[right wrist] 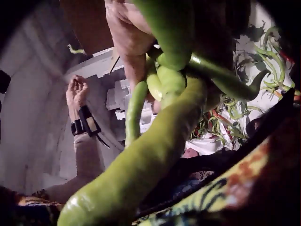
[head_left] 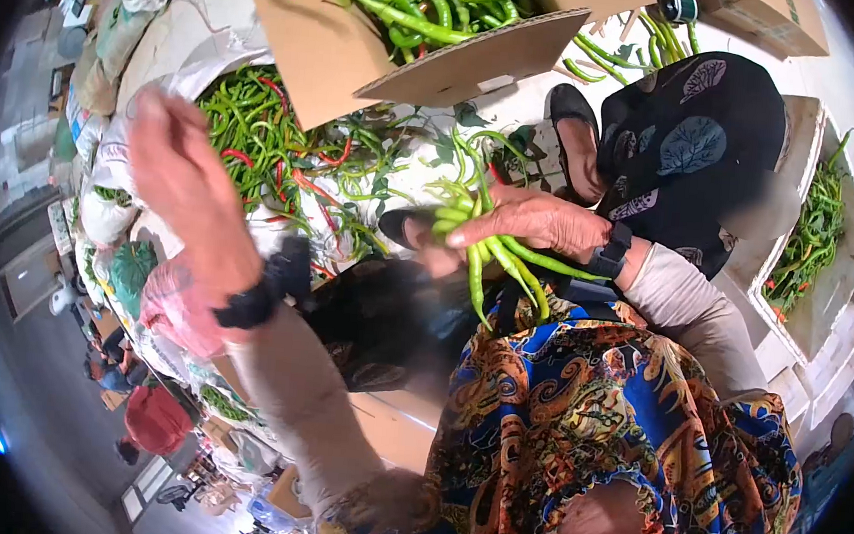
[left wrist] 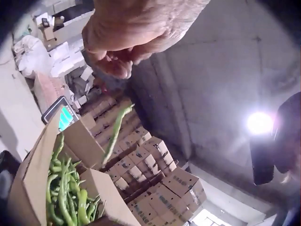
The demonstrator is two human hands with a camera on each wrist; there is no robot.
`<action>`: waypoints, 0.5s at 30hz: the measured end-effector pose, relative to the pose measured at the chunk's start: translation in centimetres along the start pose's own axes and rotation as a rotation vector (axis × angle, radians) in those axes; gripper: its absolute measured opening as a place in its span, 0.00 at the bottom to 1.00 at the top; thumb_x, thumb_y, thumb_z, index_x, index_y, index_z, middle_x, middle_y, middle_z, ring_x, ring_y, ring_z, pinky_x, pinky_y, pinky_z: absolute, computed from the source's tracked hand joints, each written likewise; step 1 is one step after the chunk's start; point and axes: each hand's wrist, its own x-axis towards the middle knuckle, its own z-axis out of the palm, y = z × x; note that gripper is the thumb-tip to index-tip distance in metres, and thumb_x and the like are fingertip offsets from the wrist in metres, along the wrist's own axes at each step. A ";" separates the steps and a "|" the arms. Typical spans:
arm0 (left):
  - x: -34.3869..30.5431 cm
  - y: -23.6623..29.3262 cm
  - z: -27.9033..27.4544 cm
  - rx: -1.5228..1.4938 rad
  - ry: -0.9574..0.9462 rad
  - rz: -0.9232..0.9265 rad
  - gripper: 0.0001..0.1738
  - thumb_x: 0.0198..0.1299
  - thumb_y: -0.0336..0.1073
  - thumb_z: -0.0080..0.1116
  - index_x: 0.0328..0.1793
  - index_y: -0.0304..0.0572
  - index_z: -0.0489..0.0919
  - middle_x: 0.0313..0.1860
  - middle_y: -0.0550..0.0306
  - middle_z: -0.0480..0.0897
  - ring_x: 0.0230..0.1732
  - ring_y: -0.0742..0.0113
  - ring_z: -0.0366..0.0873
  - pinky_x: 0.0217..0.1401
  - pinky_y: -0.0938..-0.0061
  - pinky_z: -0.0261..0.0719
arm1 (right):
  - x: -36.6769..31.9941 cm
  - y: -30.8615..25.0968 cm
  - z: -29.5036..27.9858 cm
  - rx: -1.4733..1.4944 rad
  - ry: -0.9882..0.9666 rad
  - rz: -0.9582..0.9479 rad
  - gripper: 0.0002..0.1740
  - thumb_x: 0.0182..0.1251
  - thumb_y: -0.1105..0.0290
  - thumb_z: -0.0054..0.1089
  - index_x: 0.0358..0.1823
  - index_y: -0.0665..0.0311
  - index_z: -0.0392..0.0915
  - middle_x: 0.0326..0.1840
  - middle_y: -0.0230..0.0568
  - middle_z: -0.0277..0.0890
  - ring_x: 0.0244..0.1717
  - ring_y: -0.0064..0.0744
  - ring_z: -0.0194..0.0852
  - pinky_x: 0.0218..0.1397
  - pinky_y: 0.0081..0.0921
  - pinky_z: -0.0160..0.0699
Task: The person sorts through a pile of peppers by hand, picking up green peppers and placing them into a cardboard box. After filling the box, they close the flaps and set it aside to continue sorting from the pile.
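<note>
In the head view my right hand (head_left: 541,222) grips a bunch of green peppers (head_left: 488,262) above the lap; the right wrist view shows these peppers (right wrist: 141,155) up close. Raised at the left, my blurred left hand (head_left: 188,183) holds nothing. Its fingers bend loosely in the left wrist view, where the hand (left wrist: 136,33) is above a single green pepper (left wrist: 115,136) that hangs in the air, apart from it. Below that pepper, an open cardboard box (left wrist: 110,195) contains green peppers (left wrist: 66,193). The right wrist view also shows my left hand (right wrist: 77,94) and the airborne pepper (right wrist: 76,50).
A pile of green and red peppers (head_left: 243,122) lies left of the box flap (head_left: 483,66). Loose peppers and leaves spread below the box. Another person's patterned trouser leg (head_left: 693,137) is at the upper right, beside a white crate (head_left: 806,146) of peppers. Stacked cartons (left wrist: 178,181) stand farther off.
</note>
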 end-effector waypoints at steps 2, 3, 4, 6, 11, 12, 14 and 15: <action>-5.7 -3.2 5.7 -0.953 0.182 -0.692 0.04 0.57 0.24 0.50 0.29 0.38 0.73 0.25 0.60 0.74 0.26 0.72 0.71 0.28 0.81 0.69 | 1.1 0.7 -0.5 -0.008 -0.092 -0.215 0.17 0.59 0.58 0.67 0.39 0.65 0.79 0.33 0.38 0.81 0.35 0.23 0.79 0.41 0.21 0.77; -9.8 -4.5 8.8 -1.040 0.108 -0.772 0.07 0.56 0.24 0.48 0.25 0.40 0.71 0.23 0.61 0.73 0.26 0.75 0.69 0.26 0.85 0.65 | 1.4 0.9 -0.7 0.000 -0.087 -0.216 0.17 0.59 0.58 0.67 0.39 0.65 0.79 0.33 0.38 0.81 0.35 0.23 0.79 0.41 0.21 0.77; -14.4 -4.5 12.1 -1.132 0.022 -0.647 0.10 0.58 0.27 0.48 0.23 0.42 0.71 0.22 0.63 0.72 0.25 0.73 0.69 0.27 0.81 0.68 | 1.5 1.0 -0.9 -0.063 -0.093 -0.213 0.18 0.57 0.59 0.69 0.39 0.65 0.79 0.33 0.36 0.81 0.35 0.22 0.78 0.40 0.21 0.76; -21.4 -7.3 19.9 -0.801 -0.338 -0.041 0.07 0.56 0.31 0.53 0.38 0.40 0.79 0.31 0.61 0.80 0.29 0.67 0.76 0.32 0.78 0.74 | 1.3 0.5 -0.6 -0.146 -0.129 -0.159 0.19 0.53 0.61 0.73 0.39 0.65 0.78 0.33 0.34 0.80 0.35 0.20 0.76 0.38 0.23 0.76; -21.8 3.1 25.3 -0.380 -0.656 -0.093 0.16 0.49 0.22 0.51 0.45 0.44 0.78 0.35 0.44 0.77 0.37 0.43 0.77 0.38 0.56 0.75 | 0.5 -2.4 1.1 -0.469 -0.257 -0.192 0.17 0.54 0.63 0.69 0.38 0.67 0.76 0.28 0.33 0.79 0.31 0.23 0.75 0.36 0.23 0.75; -22.4 4.0 26.4 -0.386 -0.668 -0.094 0.16 0.49 0.22 0.51 0.45 0.44 0.78 0.35 0.44 0.77 0.37 0.43 0.77 0.38 0.56 0.75 | 0.4 -2.2 1.0 -0.458 -0.250 -0.189 0.17 0.54 0.63 0.69 0.38 0.67 0.76 0.28 0.33 0.79 0.31 0.23 0.75 0.36 0.23 0.75; -23.5 5.0 29.7 -0.232 -0.784 0.015 0.17 0.49 0.21 0.52 0.46 0.46 0.77 0.38 0.45 0.75 0.40 0.44 0.76 0.40 0.55 0.76 | 0.7 -2.3 0.6 -0.429 -0.226 -0.237 0.17 0.55 0.62 0.69 0.37 0.66 0.76 0.27 0.33 0.78 0.30 0.22 0.74 0.35 0.23 0.75; -23.5 5.5 30.2 -0.183 -0.739 0.097 0.16 0.49 0.21 0.53 0.43 0.47 0.79 0.39 0.47 0.74 0.42 0.46 0.76 0.42 0.56 0.77 | 0.6 -2.3 0.3 -0.422 -0.219 -0.235 0.17 0.55 0.62 0.69 0.37 0.66 0.76 0.27 0.33 0.78 0.30 0.22 0.74 0.35 0.23 0.75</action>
